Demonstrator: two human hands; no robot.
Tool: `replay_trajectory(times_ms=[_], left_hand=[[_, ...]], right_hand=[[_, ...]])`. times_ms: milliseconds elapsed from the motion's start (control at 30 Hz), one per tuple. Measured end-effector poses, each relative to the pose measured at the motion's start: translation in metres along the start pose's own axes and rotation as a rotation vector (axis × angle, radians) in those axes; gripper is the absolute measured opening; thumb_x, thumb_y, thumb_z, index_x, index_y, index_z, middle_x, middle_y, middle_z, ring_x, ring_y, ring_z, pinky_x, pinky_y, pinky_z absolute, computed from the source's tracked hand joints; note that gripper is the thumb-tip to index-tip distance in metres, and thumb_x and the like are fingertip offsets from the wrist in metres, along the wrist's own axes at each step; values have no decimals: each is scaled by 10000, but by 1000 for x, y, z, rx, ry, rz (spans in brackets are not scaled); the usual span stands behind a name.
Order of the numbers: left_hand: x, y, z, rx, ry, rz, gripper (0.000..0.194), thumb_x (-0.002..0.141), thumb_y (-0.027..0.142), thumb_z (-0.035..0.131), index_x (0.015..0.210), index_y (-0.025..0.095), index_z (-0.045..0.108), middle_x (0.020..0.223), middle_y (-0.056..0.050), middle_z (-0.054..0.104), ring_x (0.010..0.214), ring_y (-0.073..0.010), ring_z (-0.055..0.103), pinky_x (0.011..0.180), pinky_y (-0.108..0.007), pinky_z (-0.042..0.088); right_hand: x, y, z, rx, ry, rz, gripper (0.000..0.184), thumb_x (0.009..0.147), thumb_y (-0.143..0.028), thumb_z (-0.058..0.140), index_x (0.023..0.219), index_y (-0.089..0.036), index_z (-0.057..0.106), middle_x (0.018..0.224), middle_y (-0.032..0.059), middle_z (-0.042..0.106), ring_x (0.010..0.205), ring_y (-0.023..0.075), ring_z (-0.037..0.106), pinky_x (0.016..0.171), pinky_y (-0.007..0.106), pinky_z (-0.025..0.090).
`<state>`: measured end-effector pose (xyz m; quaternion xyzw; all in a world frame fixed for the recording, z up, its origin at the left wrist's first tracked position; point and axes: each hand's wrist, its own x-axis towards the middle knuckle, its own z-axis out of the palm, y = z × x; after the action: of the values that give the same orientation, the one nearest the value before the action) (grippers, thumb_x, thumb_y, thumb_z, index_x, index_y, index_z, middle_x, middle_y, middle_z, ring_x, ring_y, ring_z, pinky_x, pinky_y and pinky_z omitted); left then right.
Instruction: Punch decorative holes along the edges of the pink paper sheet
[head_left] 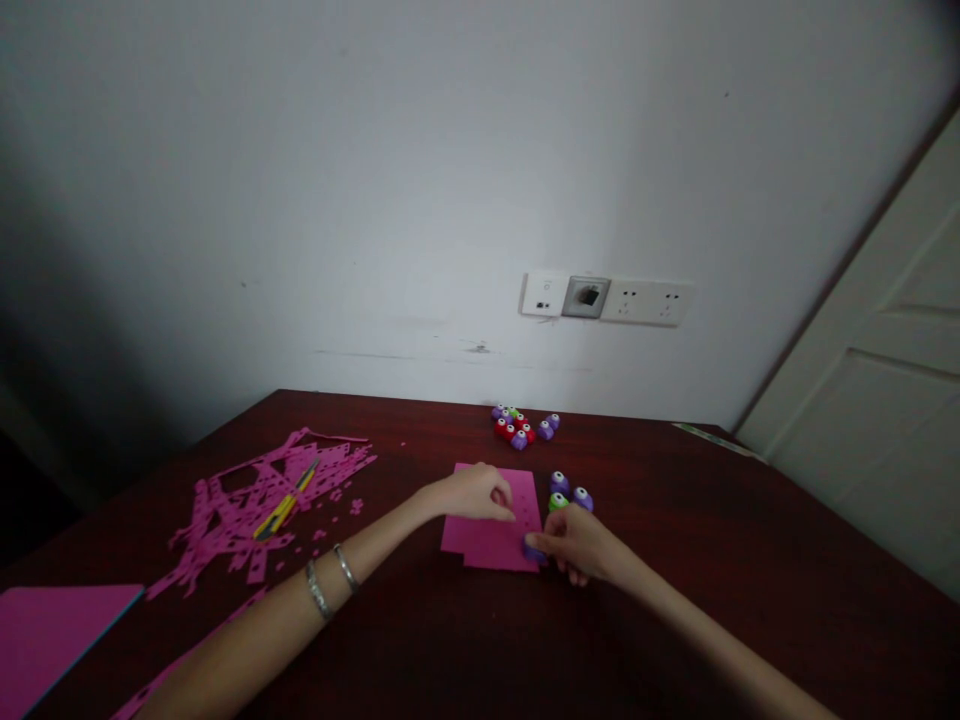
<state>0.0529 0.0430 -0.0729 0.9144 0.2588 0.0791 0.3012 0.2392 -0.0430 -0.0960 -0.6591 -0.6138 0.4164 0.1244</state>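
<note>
A pink paper sheet (491,540) with a notched lower left corner lies on the dark table, with small marks along its right part. My left hand (480,492) is over its upper part, fingers curled in a pinch; whatever is between them, if anything, is too small to make out. At the sheet's lower right edge, my right hand (581,542) grips a purple craft punch (533,549), partly covered by the fingers. Just beyond that hand stand a green punch (558,503) and two more purple punches (559,482), each with a round eye-like top.
More red, purple and green punches (517,430) cluster near the wall. On the left, a yellow utility knife (286,502) lies on punched pink scraps (225,515). A pink sheet stack (64,640) occupies the near left corner. A ruler-like strip (720,440) lies far right.
</note>
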Motion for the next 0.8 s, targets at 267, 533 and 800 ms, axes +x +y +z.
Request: replay_trajectory(times_ms=[267,533,800], left_hand=[[2,-33,12,-175,-63,32,190,725,235,604,871,155,696,776,-19,677,660,-107,561,606,-203,398],[6,-40,11,-282,-122,-140,240,763,310,555,870,139,683,585,22,560,424,-52,422,423,-184,311],[6,-32,8,-292,-95,-119,205,764,267,561,824,118,690,532,30,535,417,-48,400,446,-196,305]], right_hand=[[-11,-1,6,-176,211,-196,251,812,-383,517,684,-167,517,592,-5,604,389,65,516,389,170,332],[-15,-4,-8,-118,172,-265,285,846,-412,456,742,-161,541,622,2,604,430,83,511,415,193,344],[-24,-11,-24,-284,107,-430,249,749,-273,600,984,-189,599,910,40,602,690,124,536,599,228,400]])
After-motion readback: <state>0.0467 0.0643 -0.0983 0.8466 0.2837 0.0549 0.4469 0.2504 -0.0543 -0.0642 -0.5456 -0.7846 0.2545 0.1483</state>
